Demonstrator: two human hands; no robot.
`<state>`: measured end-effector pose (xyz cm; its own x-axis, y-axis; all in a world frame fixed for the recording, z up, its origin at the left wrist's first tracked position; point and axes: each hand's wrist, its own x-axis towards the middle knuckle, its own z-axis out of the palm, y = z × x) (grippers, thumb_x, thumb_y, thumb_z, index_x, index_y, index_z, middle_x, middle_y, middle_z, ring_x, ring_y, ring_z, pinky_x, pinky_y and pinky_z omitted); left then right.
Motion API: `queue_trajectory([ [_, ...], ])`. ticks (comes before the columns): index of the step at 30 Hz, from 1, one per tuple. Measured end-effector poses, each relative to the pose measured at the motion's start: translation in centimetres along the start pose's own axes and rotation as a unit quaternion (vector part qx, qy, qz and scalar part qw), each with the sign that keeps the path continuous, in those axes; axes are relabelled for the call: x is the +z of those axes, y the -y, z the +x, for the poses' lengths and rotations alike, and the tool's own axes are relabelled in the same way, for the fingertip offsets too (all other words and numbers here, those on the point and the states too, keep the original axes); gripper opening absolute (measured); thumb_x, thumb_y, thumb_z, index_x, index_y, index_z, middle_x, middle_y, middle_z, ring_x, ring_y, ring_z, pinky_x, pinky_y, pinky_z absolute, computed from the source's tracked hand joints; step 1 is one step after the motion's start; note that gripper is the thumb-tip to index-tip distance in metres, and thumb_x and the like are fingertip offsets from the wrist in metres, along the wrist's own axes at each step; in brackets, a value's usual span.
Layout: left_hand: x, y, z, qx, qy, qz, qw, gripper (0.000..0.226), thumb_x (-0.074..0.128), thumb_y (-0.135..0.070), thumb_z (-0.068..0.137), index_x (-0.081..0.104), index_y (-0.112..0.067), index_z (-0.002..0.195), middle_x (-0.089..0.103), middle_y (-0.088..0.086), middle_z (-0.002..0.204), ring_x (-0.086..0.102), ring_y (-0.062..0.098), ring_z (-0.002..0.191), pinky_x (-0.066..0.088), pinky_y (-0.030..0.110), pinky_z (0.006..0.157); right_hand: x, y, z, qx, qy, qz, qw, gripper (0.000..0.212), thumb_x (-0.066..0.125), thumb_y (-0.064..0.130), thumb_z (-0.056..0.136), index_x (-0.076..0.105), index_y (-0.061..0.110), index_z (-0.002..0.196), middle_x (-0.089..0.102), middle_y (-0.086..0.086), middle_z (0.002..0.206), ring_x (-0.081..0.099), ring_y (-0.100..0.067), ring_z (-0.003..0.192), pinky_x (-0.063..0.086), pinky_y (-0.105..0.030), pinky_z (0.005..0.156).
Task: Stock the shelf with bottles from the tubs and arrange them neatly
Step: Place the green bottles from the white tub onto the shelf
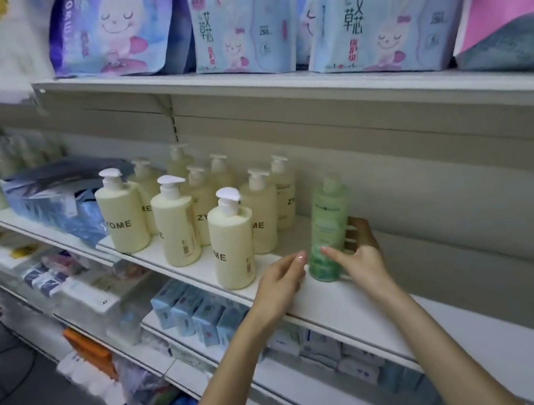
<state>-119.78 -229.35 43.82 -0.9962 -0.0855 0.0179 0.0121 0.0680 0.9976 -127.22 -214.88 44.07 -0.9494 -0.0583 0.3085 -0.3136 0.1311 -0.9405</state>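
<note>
Cream pump bottles point(232, 242) already stand left of the green bottle point(329, 220), which the right grip point(362, 257) clasps, the left grip point(281, 283) open beside it; the shelf point(361, 309) to its right likely needs more.

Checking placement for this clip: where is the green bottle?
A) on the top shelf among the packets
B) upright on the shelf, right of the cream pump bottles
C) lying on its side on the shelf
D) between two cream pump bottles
B: the green bottle stands upright on the shelf, right of the cream pump bottles, with the right hand gripping it.
</note>
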Motion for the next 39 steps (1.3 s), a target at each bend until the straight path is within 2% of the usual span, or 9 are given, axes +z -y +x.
queue_trajectory([
  [4, 0.4, -0.2, 2.7, -0.020, 0.021, -0.021, 0.999, 0.046, 0.033, -0.046, 0.100, 0.057, -0.020, 0.129, 0.063, -0.003, 0.119, 0.058, 0.011, 0.112, 0.043, 0.026, 0.098, 0.4, -0.8, 1.9, 0.012, -0.003, 0.012, 1.000, 0.057, 0.080, -0.001, 0.069, 0.044, 0.018, 0.109, 0.062, 0.002, 0.096, 0.063, -0.011, 0.082, 0.048, -0.011, 0.063],
  [10, 1.4, -0.5, 5.6, -0.038, 0.035, -0.049, 0.997, 0.052, 0.017, -0.038, 0.104, 0.045, -0.013, 0.140, 0.055, 0.003, 0.131, 0.051, 0.018, 0.123, 0.037, 0.030, 0.105, 0.0, -1.6, 4.7, 0.000, 0.012, -0.018, 1.000, 0.061, 0.079, 0.009, 0.073, 0.038, 0.019, 0.117, 0.055, -0.002, 0.111, 0.058, -0.017, 0.095, 0.045, -0.009, 0.069],
  [20, 2.8, -1.3, 7.5, -0.053, 0.019, -0.066, 0.996, 0.058, 0.025, -0.053, 0.099, 0.046, -0.018, 0.140, 0.055, 0.003, 0.132, 0.054, 0.021, 0.116, 0.041, 0.032, 0.102, 0.0, -2.9, 6.1, -0.009, -0.002, -0.013, 1.000, 0.058, 0.074, 0.008, 0.079, 0.037, 0.024, 0.120, 0.056, 0.007, 0.109, 0.056, 0.003, 0.095, 0.046, -0.007, 0.070],
  [23, 3.2, -1.0, 7.2, -0.065, 0.017, -0.058, 0.996, 0.068, 0.028, -0.064, 0.091, 0.046, -0.019, 0.139, 0.057, 0.001, 0.130, 0.054, 0.019, 0.115, 0.039, 0.034, 0.107, 0.0, -3.1, 5.9, -0.008, 0.009, -0.039, 0.999, 0.056, 0.072, 0.014, 0.081, 0.037, 0.025, 0.123, 0.055, 0.006, 0.113, 0.057, 0.000, 0.097, 0.049, -0.017, 0.079],
  [27, 3.2, -0.8, 6.3, -0.033, 0.020, -0.072, 0.997, 0.048, 0.032, -0.052, 0.099, 0.054, -0.023, 0.130, 0.064, -0.011, 0.113, 0.058, 0.012, 0.114, 0.043, 0.029, 0.101, 0.0, -2.4, 4.6, 0.051, -0.058, -0.012, 0.997, 0.055, 0.071, 0.016, 0.083, 0.042, 0.014, 0.130, 0.052, -0.005, 0.122, 0.054, -0.018, 0.104, 0.042, -0.018, 0.076],
  [30, 2.8, -1.4, 3.8, 0.005, -0.014, -0.075, 0.997, 0.057, 0.041, -0.064, 0.090, 0.061, -0.021, 0.122, 0.066, -0.008, 0.115, 0.062, 0.011, 0.109, 0.049, 0.031, 0.098, 0.1, -0.7, 1.5, 0.030, -0.134, 0.012, 0.990, 0.043, 0.068, 0.011, 0.085, 0.047, 0.013, 0.121, 0.058, -0.005, 0.110, 0.058, -0.021, 0.100, 0.041, -0.010, 0.071],
  [33, 2.3, -1.8, 0.0, 0.010, -0.059, -0.130, 0.990, 0.045, 0.040, -0.042, 0.099, 0.060, -0.009, 0.122, 0.065, 0.001, 0.118, 0.064, 0.014, 0.105, 0.052, 0.028, 0.093, 0.2, 1.5, -3.2, 0.034, -0.104, 0.052, 0.993, 0.041, 0.064, 0.016, 0.088, 0.045, 0.018, 0.124, 0.057, 0.012, 0.101, 0.059, -0.006, 0.095, 0.044, -0.020, 0.082],
  [35, 2.1, -1.7, -3.1, 0.007, -0.080, -0.155, 0.985, 0.041, 0.039, -0.033, 0.101, 0.062, -0.004, 0.118, 0.066, 0.008, 0.116, 0.066, 0.019, 0.103, 0.053, 0.033, 0.092, 0.2, 3.1, -6.5, 0.037, -0.095, 0.082, 0.991, 0.040, 0.061, 0.016, 0.090, 0.043, 0.022, 0.125, 0.057, 0.007, 0.107, 0.060, -0.006, 0.097, 0.049, -0.029, 0.090],
  [39, 0.4, 2.6, -11.1, -0.033, -0.097, -0.141, 0.985, 0.035, 0.042, -0.028, 0.101, 0.065, -0.002, 0.106, 0.068, 0.009, 0.098, 0.066, 0.018, 0.091, 0.053, 0.033, 0.086, 1.4, 3.6, -14.6, 0.053, -0.081, 0.115, 0.989, 0.033, 0.057, 0.013, 0.092, 0.046, 0.018, 0.123, 0.061, 0.000, 0.102, 0.066, -0.015, 0.087, 0.055, -0.024, 0.080],
])
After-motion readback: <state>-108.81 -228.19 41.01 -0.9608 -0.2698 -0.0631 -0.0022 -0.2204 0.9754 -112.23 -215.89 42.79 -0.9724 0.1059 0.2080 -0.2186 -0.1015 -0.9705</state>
